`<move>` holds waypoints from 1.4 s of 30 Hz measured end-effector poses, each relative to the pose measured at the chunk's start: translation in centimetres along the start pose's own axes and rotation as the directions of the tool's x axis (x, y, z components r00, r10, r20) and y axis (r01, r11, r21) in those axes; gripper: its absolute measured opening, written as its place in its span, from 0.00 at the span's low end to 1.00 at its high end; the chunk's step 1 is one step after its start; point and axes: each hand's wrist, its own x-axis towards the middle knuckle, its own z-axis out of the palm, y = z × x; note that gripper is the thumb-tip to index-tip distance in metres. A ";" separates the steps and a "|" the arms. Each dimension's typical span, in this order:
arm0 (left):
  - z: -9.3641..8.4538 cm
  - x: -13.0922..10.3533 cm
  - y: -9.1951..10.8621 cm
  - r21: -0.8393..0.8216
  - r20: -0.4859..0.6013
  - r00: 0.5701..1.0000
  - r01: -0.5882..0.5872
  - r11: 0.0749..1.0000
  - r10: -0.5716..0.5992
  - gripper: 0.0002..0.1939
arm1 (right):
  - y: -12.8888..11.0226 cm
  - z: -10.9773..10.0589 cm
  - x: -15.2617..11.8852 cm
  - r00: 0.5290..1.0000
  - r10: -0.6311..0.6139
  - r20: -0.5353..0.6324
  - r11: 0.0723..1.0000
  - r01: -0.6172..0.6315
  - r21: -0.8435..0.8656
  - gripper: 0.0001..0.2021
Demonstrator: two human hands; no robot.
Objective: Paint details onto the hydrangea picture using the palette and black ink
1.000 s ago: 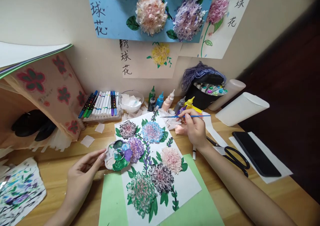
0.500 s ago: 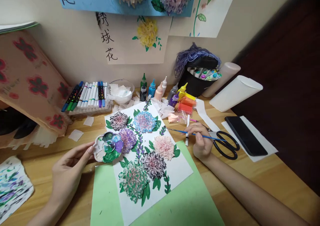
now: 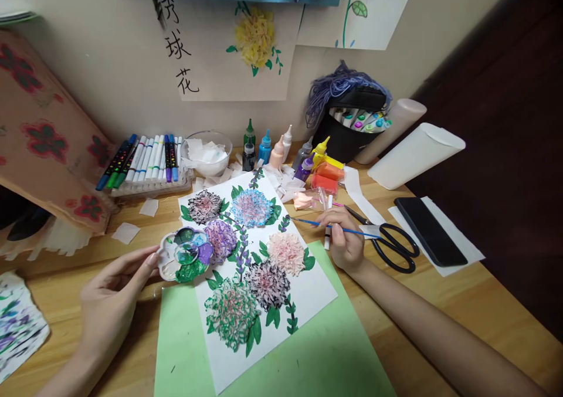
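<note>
Between the thumb and fingers of my left hand (image 3: pixel 116 294) is a small flower-shaped palette (image 3: pixel 185 255) with green, purple and blue paint, over the left edge of the white paper (image 3: pixel 303 304). My right hand (image 3: pixel 345 238) grips a thin blue paintbrush (image 3: pixel 347 229). The brush tip points left, at the small purple-and-green sprig (image 3: pixel 285 223) near the paper's right edge; whether it touches cannot be told. Ruffled flowers in several colours, such as the pale pink one (image 3: pixel 287 253), and green leaves cover the paper, which lies tilted on a light green sheet (image 3: pixel 347 338).
Black-handled scissors (image 3: pixel 396 247) and a phone (image 3: pixel 431 231) lie right of my right hand. Behind the paper stand paint bottles (image 3: pixel 264 148), a glass bowl (image 3: pixel 209 153), markers (image 3: pixel 149 159) and a black pen holder (image 3: pixel 347 142). A paint-smeared paper (image 3: pixel 20 326) lies far left.
The camera view has shifted slightly, so most things appear a little lower-left or higher. Both hands keep their holds on the palette and the brush. The brush tip stays near the same sprig.
</note>
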 end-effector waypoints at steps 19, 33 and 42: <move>0.0 0.1 -0.4 -0.014 0.000 1.000 -0.010 1.000 0.010 0.20 | -0.2 -0.3 -0.1 0.992 -0.122 0.040 0.992 0.123 -0.023 0.10; -0.5 -0.5 0.4 -0.202 -0.126 0.989 -0.104 0.974 0.079 0.19 | -0.1 0.2 -0.3 0.987 -0.073 -0.144 0.995 0.082 0.061 0.11; -4.4 -5.4 -1.3 -0.303 -0.373 0.920 0.002 0.953 -0.120 0.20 | -0.7 0.5 -0.7 0.990 0.021 -0.141 0.970 0.015 0.244 0.12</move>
